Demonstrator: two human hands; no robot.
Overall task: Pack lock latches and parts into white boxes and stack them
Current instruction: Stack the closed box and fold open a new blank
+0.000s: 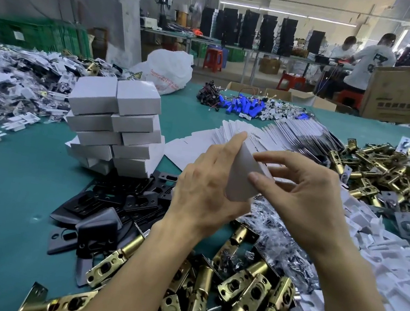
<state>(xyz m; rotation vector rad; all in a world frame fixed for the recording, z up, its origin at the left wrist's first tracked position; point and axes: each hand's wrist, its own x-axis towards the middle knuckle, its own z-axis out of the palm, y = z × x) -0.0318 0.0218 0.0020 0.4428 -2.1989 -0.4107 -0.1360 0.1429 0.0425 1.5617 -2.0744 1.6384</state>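
Over our teal bench (14, 183), left hand (206, 181) and right hand (304, 201) both grip one white box (243, 178); we judge it light, crushable card (hold edges, not faces).

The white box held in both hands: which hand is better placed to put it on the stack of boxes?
Probably the left. The left hand grips the white box, and the stack of boxes stands to its left. The right hand only pinches the box's edge and would have to reach across.
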